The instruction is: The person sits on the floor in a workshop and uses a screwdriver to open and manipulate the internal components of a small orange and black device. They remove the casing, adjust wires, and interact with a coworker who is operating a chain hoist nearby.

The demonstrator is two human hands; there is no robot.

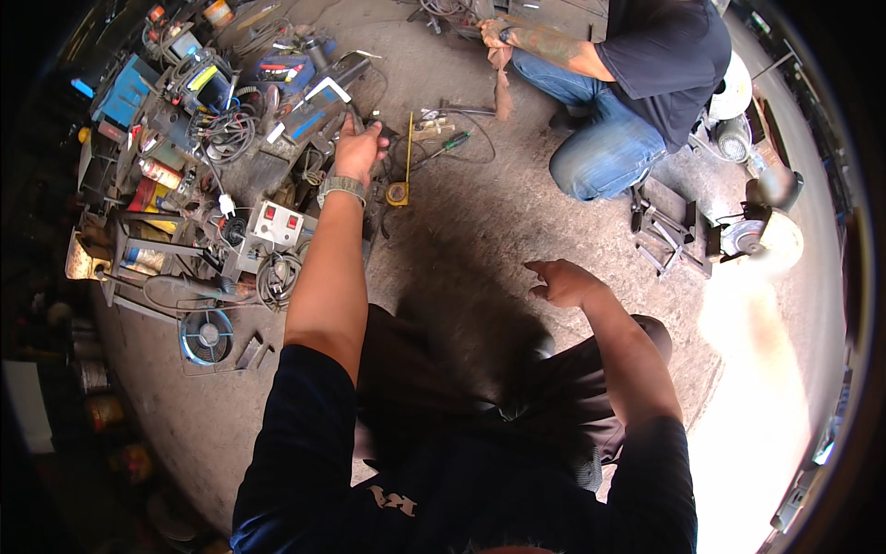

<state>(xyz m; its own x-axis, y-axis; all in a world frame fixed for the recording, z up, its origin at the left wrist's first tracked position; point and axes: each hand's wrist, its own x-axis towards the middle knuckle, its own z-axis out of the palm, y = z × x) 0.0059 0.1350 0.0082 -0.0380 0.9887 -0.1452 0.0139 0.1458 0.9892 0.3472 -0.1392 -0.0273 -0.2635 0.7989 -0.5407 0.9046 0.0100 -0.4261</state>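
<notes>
My left hand [358, 152], with a watch on the wrist, reaches forward over the near edge of the tool pile. Its fingers are apart, and I see nothing held in them. Just beyond the fingertips lies a pale L-shaped piece [328, 90]. Right of this hand a yellow tape measure [397, 194] rests on the floor, its blade drawn out away from me. Farther right is a green-handled screwdriver [455, 141] beside a dark cable. Above my right knee, my right hand [565, 282] hovers with nothing in it, fingers loosely bent and apart.
Coiled cables [231, 134], a box with two red switches [277, 222] and a blue round fan [206, 336] crowd the left. A person in jeans [600, 148] crouches at the far right. Near them stand a metal frame [664, 222] and a disc-type power tool [743, 238].
</notes>
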